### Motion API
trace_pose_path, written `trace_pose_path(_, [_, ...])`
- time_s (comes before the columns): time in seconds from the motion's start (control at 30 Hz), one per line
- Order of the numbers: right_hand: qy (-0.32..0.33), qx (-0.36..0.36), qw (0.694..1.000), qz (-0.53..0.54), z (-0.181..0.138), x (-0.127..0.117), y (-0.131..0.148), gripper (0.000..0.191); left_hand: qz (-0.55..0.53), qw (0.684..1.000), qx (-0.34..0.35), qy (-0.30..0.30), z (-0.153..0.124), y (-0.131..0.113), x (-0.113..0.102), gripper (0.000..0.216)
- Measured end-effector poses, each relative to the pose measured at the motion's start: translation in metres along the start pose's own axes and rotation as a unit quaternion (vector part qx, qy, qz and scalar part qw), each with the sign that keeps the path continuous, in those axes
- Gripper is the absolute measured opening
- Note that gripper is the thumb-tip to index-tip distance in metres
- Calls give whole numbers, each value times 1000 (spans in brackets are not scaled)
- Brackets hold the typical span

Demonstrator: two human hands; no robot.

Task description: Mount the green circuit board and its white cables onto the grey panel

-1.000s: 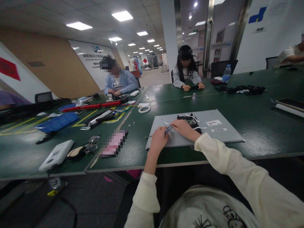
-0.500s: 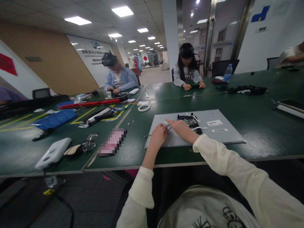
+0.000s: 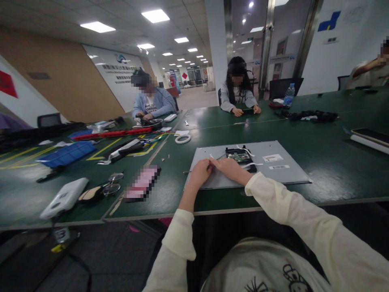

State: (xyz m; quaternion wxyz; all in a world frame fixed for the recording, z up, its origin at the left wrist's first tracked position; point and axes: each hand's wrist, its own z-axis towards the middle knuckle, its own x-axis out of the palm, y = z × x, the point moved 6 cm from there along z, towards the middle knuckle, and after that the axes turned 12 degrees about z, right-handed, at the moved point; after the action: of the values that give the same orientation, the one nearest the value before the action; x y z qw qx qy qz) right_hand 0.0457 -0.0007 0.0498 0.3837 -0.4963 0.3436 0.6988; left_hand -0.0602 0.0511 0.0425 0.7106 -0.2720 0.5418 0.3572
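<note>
A grey metal panel (image 3: pixel 273 170) lies flat on the green table (image 3: pixel 328 150) in front of me. A small green circuit board (image 3: pixel 238 154) with white cables sits at its far middle. My left hand (image 3: pixel 199 172) rests on the panel's near left part with its fingers closed on a thin tool whose metal shaft (image 3: pixel 187 172) pokes out to the left. My right hand (image 3: pixel 229 167) lies next to it, fingers pressed together at the same spot, just short of the circuit board. What the right fingers pinch is too small to make out.
Left of the panel lie a pink blurred item (image 3: pixel 142 183), glasses (image 3: pixel 114 183), a white device (image 3: pixel 63 197), a blue tray (image 3: pixel 67 154) and a white tape ring (image 3: pixel 182 139). Two people sit across the table, a third at far right. A water bottle (image 3: pixel 289 95) stands far back.
Both hands have drawn closer together on the panel. The right hand's outstretched finger has come down beside the left hand, and the blue-tinted tool tip seen a second ago is now covered.
</note>
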Motion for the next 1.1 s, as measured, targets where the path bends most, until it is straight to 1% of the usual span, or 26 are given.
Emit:
trace_pose_path(0.07, [1, -1, 1000, -2, -1, 1, 1, 46, -9, 1000, -2, -5, 0, 0, -1, 17])
trace_pose_path(0.13, [4, 3, 1000, -4, -2, 1, 1, 50, -25, 999, -1, -23, -1, -2, -2, 21])
trace_pose_path(0.23, [11, 10, 1000, -4, -3, 2, 0, 55, -51, 997, 19, -61, -2, -5, -3, 42])
trace_pose_path(0.3, [13, 6, 1000, 0, -5, 3, 1, 56, -54, 996, 34, -65, -2, -6, 0, 53])
trace_pose_path(0.33, [14, 1, 1000, 3, -7, 4, 2, 56, -51, 996, 40, -57, -1, -7, 3, 54])
trace_pose_path(0.47, [8, 8, 999, 35, -16, 6, 4, 56, -30, 998, 60, 2, 1, -10, 15, 47])
trace_pose_path(0.53, [-7, 9, 998, 65, -23, 6, 6, 56, -26, 998, 54, 20, 2, -11, 17, 44])
trace_pose_path(0.63, [-32, -2, 994, 109, -33, 3, 9, 58, -22, 999, 10, 21, 4, -12, 14, 40])
trace_pose_path(0.73, [-34, -11, 991, 131, -43, 2, 12, 57, 4, 999, -38, 17, 5, -15, 10, 36])
trace_pose_path(0.8, [-30, -20, 990, 137, -48, 1, 16, 56, 29, 999, -43, 17, 5, -19, 7, 34])
trace_pose_path(0.93, [-18, -27, 988, 148, -60, -2, 21, 57, 59, 997, -32, 24, 7, -21, 3, 34])
trace_pose_path(1.03, [-5, -38, 980, 194, -68, -12, 13, 57, 62, 997, -31, 42, 12, -17, 4, 37])
trace_pose_path(1.1, [-10, -29, 969, 245, -71, -22, -9, 52, 55, 997, -27, 56, 15, -13, 5, 40])
